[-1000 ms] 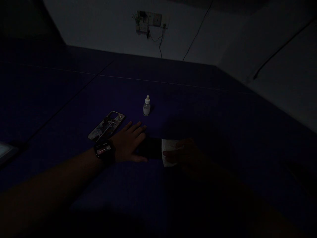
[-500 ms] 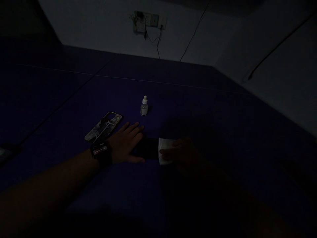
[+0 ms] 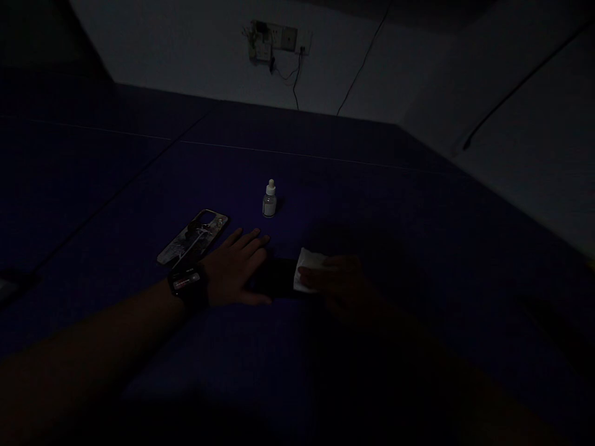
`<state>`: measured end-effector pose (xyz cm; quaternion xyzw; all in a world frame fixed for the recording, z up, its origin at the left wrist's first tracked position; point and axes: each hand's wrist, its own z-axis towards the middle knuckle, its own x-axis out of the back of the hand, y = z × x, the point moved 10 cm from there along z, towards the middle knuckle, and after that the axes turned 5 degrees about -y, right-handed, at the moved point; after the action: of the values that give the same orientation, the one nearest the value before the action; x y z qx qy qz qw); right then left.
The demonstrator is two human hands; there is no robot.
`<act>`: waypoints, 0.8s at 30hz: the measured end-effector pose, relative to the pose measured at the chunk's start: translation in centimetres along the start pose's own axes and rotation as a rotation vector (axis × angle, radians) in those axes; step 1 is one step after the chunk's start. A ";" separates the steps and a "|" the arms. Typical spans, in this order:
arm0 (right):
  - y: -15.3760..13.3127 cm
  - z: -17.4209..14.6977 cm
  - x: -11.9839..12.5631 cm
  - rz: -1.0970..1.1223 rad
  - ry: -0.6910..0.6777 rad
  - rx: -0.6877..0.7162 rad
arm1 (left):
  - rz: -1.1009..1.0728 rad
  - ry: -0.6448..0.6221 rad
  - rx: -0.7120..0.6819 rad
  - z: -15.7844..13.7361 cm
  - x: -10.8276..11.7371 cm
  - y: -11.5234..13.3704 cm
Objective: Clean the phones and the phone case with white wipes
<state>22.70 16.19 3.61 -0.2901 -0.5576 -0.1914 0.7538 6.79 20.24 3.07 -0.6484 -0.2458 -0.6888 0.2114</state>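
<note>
Both hands flat; right hand (image 3: 341,282) slid white cloth (image 3: 307,272) leftward.

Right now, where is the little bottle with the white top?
In the head view the small bottle stands upright on the dark blue table, just beyond the left hand, right of the phone case.

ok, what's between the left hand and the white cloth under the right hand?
Head view: a flat dark object lies between the left hand and the white cloth. The left hand's fingers rest at its edge; the right hand presses the cloth. Too dim to identify it.
</note>
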 end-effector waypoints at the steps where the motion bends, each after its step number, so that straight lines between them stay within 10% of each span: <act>1: 0.7 0.2 -0.1 -0.034 0.008 -0.064 | -0.001 0.004 0.001 0.0 0.0 -0.1; 10: -1.7 -0.4 0.6 0.117 -0.030 0.159 | -0.026 0.044 0.002 -0.1 0.0 -0.2; 18: -0.9 -0.2 1.5 -0.038 0.074 0.054 | -0.205 0.031 -0.021 -0.5 -0.1 -1.3; 24: -1.8 -1.7 0.3 -0.034 -0.098 0.132 | -0.212 0.033 -0.005 -0.6 0.0 -1.8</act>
<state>22.97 13.72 3.94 -0.2393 -0.6102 -0.1526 0.7397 5.18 21.28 2.95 -0.6078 -0.3078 -0.7186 0.1399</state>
